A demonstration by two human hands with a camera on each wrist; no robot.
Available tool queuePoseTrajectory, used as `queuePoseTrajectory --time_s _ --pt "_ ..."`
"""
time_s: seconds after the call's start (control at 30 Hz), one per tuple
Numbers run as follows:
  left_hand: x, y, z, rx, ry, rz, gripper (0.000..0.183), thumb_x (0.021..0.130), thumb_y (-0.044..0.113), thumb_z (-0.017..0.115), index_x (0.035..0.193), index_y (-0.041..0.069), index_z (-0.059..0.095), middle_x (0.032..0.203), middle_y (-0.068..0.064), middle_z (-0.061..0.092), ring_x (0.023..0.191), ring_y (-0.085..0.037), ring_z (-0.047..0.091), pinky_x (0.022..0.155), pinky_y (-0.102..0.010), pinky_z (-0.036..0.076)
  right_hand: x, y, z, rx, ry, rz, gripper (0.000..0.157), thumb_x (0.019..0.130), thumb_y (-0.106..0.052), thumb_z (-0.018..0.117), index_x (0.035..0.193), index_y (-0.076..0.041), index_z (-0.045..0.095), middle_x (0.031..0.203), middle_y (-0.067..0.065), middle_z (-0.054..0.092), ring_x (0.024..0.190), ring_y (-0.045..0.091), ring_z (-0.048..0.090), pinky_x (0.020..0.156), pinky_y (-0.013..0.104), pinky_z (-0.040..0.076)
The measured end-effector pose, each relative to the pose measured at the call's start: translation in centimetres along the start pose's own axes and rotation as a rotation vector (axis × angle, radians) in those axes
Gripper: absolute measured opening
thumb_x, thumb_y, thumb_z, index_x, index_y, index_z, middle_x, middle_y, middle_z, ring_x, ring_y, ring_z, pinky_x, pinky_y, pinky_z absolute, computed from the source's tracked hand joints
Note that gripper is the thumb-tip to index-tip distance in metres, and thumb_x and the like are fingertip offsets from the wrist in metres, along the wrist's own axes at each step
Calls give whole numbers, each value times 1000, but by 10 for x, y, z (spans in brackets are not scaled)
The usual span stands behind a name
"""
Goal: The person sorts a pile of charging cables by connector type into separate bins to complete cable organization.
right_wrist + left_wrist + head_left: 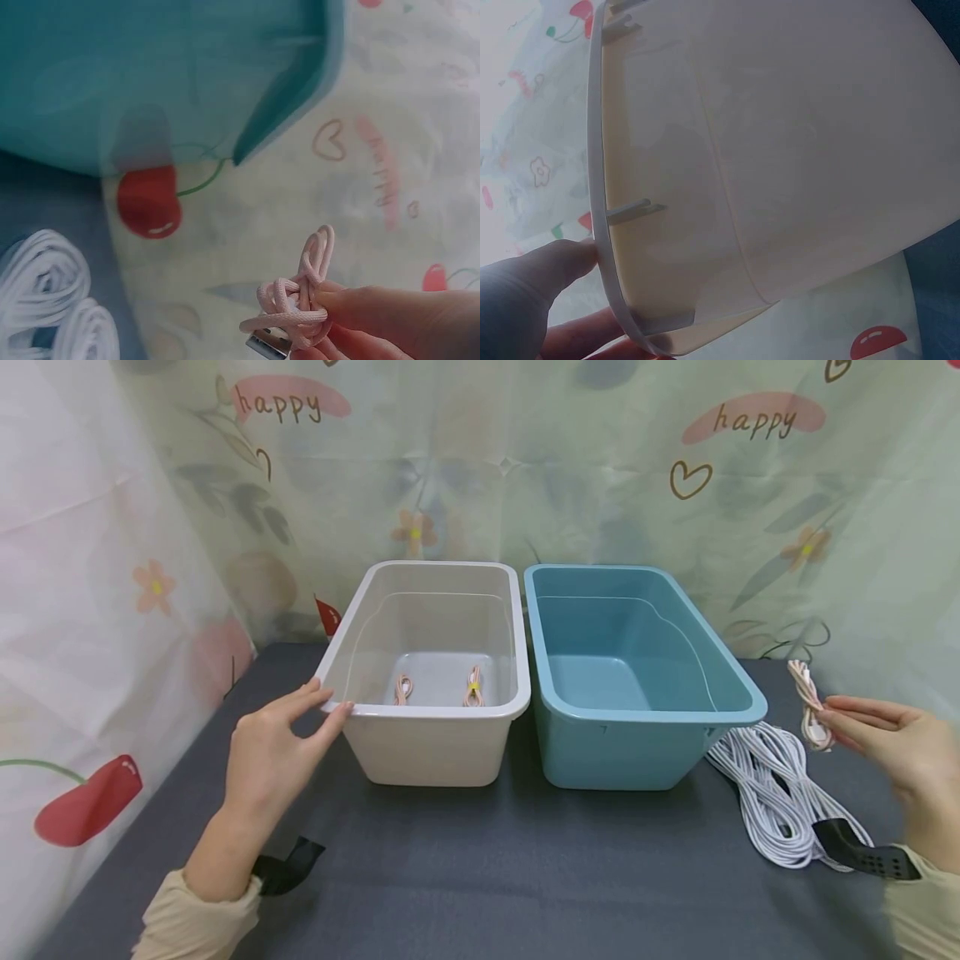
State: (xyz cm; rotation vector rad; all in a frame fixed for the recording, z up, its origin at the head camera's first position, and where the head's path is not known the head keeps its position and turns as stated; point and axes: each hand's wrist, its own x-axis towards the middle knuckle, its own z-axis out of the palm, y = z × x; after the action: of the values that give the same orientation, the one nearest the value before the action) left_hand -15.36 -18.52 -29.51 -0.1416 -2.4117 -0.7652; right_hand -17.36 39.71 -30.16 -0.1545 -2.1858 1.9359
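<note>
My left hand [273, 747] holds the near left corner of a beige plastic bin [427, 747], thumb and fingers at its rim [598, 165]. Two small coiled pink cables lie inside it: one on the left [403, 688], another with a yellow band [473, 687] on the right. Off to the right, my right hand [892, 739] pinches a folded pink charging cable [808, 706] between thumb and fingers. The right wrist view shows a metal plug [268, 344] at the lower end of this bundle. Below it on the table lies a large coil of white cable [780, 802].
A teal bin [618, 752] stands close beside the beige one, between it and the white coil. Both sit on a dark grey cloth [487, 868]. Patterned curtains [480, 460] hang behind and at the left side.
</note>
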Motion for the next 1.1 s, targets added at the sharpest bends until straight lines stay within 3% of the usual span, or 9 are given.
queuePoseTrajectory --time_s 0.13,0.63,0.87,1.1 --pt "0 0 0 3 1 3 35 82 22 71 110 1 68 120 -19 62 109 -41 60 78 -52 52 -1 -13 4 147 12 -64 29 81 6 65 79 -22 73 71 -14 71 62 -2 67 54 11 51" --pt "0 0 -1 1 5 6 35 82 22 71 110 0 68 120 -20 62 109 -41 60 81 -54 51 5 -53 30 92 72 -130 19 78 -5 71 80 -24 70 71 -17 69 62 -5 66 53 9 50" --pt "0 0 -1 2 5 9 35 82 22 71 109 0 68 120 -20 62 109 -42 60 79 -53 52 6 -70 43 173 31 -129 21 78 3 69 82 -17 74 74 -11 72 66 -1 68 56 13 53" --pt "0 0 -1 2 -4 1 36 82 22 71 110 0 68 120 -20 62 109 -42 59 83 -54 51 6 -84 57 80 16 -111 17 75 -3 74 83 -19 75 73 -12 73 66 -1 68 58 12 53"
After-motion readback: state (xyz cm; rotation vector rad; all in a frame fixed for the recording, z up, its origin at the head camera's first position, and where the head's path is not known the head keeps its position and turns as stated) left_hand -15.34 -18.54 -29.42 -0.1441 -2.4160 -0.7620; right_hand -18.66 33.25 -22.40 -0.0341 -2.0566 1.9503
